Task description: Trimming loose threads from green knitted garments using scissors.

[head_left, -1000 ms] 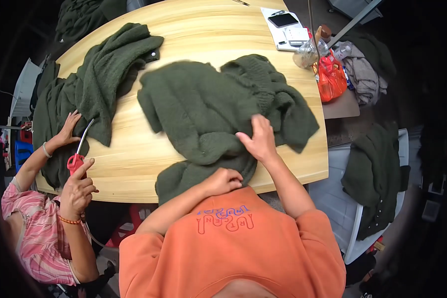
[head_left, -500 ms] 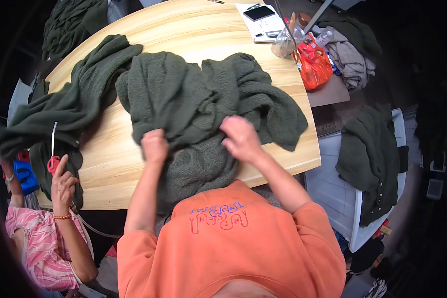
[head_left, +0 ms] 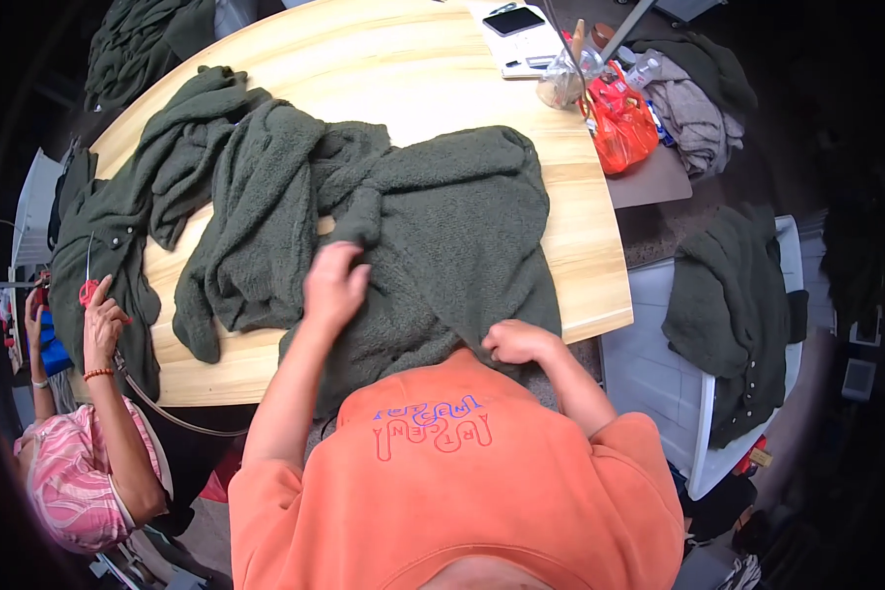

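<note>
A dark green fuzzy knit garment [head_left: 452,236] lies spread and wrinkled across the near part of the table, its near edge hanging toward my body. My left hand [head_left: 336,290] is closed on a bunched fold of it, left of the middle. Lower and to the right, my right hand [head_left: 518,342] pinches the garment's near right edge. A sleeve-like part [head_left: 256,187] stretches off to the left. Farther left lies a second dark green garment [head_left: 93,231] with small light buttons, in front of another person.
That person's hand [head_left: 103,334] holds a thin metal tool with a red grip at the left. The pale wooden table [head_left: 364,59] carries a phone [head_left: 513,22]. Beyond its right edge are a red plastic bag [head_left: 621,128] and a white bin [head_left: 649,364] with a buttoned green garment.
The garment has been spread wider, its right part now flatter and nearer. My right hand moved down and right; my left moved slightly up and right. The other garment shifted.
</note>
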Demonstrator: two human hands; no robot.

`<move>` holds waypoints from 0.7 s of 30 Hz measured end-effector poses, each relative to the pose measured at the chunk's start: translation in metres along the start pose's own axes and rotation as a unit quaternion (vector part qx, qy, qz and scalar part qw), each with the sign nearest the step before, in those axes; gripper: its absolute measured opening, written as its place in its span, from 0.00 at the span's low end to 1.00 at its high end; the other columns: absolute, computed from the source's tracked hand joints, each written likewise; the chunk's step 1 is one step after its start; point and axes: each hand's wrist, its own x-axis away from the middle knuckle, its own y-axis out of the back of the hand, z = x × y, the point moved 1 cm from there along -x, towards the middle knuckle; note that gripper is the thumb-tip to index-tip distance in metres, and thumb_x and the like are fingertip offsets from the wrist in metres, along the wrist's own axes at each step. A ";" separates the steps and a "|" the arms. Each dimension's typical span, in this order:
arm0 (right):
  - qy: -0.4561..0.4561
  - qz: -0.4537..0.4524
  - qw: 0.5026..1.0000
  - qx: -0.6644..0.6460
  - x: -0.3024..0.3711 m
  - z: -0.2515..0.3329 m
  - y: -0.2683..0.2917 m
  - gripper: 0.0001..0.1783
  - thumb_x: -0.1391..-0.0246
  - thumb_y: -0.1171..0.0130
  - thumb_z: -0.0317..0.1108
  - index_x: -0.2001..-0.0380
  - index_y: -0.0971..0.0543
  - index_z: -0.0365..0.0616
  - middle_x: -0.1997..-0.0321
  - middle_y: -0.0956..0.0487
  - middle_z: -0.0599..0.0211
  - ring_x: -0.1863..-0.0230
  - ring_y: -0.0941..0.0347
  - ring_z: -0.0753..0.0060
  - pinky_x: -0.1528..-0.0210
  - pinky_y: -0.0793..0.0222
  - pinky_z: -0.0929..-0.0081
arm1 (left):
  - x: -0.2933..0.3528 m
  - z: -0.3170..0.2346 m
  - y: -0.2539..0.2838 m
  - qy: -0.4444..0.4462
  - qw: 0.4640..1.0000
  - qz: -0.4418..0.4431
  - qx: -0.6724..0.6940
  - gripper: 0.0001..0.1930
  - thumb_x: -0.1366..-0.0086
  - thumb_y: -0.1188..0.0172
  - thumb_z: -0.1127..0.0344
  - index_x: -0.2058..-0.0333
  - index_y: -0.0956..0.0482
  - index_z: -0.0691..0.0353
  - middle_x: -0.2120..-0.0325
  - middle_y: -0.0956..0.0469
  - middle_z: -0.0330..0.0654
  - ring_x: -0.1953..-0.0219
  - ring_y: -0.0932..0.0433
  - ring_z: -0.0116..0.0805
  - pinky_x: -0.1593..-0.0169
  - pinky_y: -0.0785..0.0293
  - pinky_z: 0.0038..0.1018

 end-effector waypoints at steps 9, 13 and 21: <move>-0.306 -0.089 0.945 0.073 0.073 -0.046 0.008 0.11 0.61 0.51 0.30 0.76 0.20 0.45 0.70 0.22 0.55 0.65 0.25 0.54 0.63 0.30 0.62 | -0.004 -0.015 -0.055 0.227 0.963 0.105 -0.105 0.46 0.63 0.29 0.54 0.46 0.43 0.61 0.51 0.40 0.55 0.48 0.41 0.54 0.47 0.39 0.39; -0.413 -0.032 0.908 0.065 0.092 -0.068 -0.012 0.12 0.61 0.50 0.31 0.73 0.20 0.41 0.65 0.23 0.51 0.60 0.26 0.54 0.61 0.30 0.61 | 0.001 0.032 -0.047 0.268 0.940 0.131 -0.166 0.39 0.61 0.31 0.51 0.52 0.35 0.66 0.55 0.35 0.53 0.49 0.39 0.51 0.48 0.37 0.37; -0.095 -0.349 0.925 0.115 0.013 0.027 0.030 0.48 0.71 0.31 0.45 0.44 0.42 0.47 0.45 0.38 0.54 0.45 0.42 0.52 0.46 0.44 0.58 | 0.009 0.027 -0.080 0.234 0.961 0.115 0.090 0.13 0.52 0.40 0.67 0.69 0.26 0.68 0.70 0.23 0.55 0.64 0.24 0.47 0.59 0.31 0.36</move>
